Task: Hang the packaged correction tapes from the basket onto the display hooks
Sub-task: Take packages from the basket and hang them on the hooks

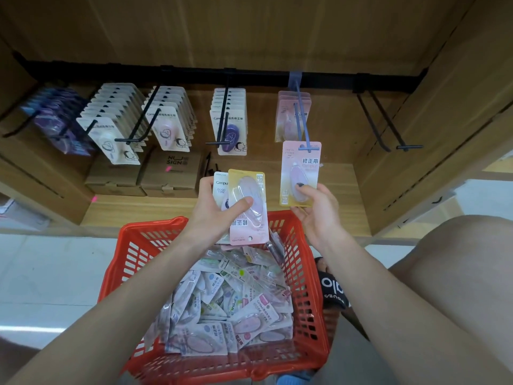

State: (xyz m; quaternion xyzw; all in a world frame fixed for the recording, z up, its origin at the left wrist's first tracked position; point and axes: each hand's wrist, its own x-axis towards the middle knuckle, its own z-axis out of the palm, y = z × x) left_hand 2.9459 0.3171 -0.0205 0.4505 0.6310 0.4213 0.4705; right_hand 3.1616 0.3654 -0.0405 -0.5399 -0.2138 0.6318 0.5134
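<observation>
- two packs sit in your left hand, gripped over the red basket: a pink-and-yellow pack in front, turned upside down, and a white campus pack behind it. your thumb presses across the front blister; the other fingers curl behind, hidden.
- your right hand pinches the lower edge of a pink correction tape pack, thumb on the blister, fingers behind the card.
- that pack stands upright with its hang hole at the tip of the blue hook; you cannot tell whether it is threaded on.
- more pink packs hang farther back on the same hook.
- the basket sits on the floor in front of the shelf, heaped with loose packaged correction tapes.
- to the left, black hooks carry a purple row, two white rows and a dark purple row.
- one black hook at the right hangs bare.
- brown boxes rest on the shelf under the hooks.
</observation>
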